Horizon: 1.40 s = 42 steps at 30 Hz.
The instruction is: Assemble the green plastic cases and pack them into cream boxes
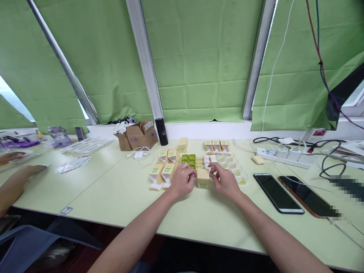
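Observation:
A small cream-coloured paper box [203, 178] with a green-edged label stands upright on the table in front of me. My left hand [184, 179] is at its left side, fingers curled in with the tips at the box's upper edge. On the other side, my right hand [224, 180] has thumb and forefinger drawn together at the box's right edge. Just behind it are green square cups [188, 159], small yellow pieces [199, 163] and pale pink pieces [206, 160]. Clear plastic cups with yellow bits [233, 166] lie behind my right hand.
Several open paper boxes [156, 173] lie to the left; more boxes [216, 146] are at the back. Two phones [278, 193] and a power strip [284, 156] are on the right. A brown carton [141, 135] and black bottle [161, 131] stand behind. Another person's arm [14, 185] is far left.

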Tool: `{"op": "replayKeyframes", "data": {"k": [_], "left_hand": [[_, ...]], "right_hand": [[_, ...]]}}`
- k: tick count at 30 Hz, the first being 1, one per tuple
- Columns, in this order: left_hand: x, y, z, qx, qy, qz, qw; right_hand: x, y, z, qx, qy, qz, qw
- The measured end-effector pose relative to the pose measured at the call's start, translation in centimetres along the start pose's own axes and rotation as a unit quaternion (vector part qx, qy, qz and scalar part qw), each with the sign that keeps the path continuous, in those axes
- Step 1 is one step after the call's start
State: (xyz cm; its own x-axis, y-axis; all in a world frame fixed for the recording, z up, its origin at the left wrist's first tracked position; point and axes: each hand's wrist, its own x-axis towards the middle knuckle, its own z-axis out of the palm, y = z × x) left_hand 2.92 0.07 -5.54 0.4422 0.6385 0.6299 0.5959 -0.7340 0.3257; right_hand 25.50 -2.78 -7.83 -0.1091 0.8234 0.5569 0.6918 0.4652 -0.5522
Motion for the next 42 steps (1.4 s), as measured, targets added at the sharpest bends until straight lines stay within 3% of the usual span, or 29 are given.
{"op": "replayKeyframes", "data": {"k": [6,10,15,21,33,37,42], "left_hand": [[0.0,0.0,-0.1,0.000,0.070,-0.016,0.997],[0.2,0.3,-0.3,0.001,0.059,-0.019,0.998],[0.4,1.8,-0.6,0.021,-0.016,0.012,1.000],[1.3,3.8,-0.9,0.049,-0.147,0.029,0.988],[5.8,4.1,-2.3,0.126,-0.259,0.074,0.955],[8.1,3.5,-3.5,0.124,-0.246,0.071,0.959],[12.8,1.7,-5.3,0.146,-0.215,0.020,0.965]], "right_hand": [[0.4,-0.1,-0.6,-0.028,0.055,0.057,0.996],[0.4,-0.2,-0.9,-0.104,0.050,0.084,0.990],[0.2,-0.3,-0.6,-0.192,0.012,0.087,0.978],[-0.1,0.3,0.1,-0.222,0.046,0.035,0.973],[-0.4,-0.6,-0.4,-0.126,0.114,-0.034,0.985],[-0.4,-1.1,-0.5,-0.102,0.130,-0.046,0.985],[-0.6,-1.4,-0.4,-0.090,0.121,-0.074,0.986]]}}
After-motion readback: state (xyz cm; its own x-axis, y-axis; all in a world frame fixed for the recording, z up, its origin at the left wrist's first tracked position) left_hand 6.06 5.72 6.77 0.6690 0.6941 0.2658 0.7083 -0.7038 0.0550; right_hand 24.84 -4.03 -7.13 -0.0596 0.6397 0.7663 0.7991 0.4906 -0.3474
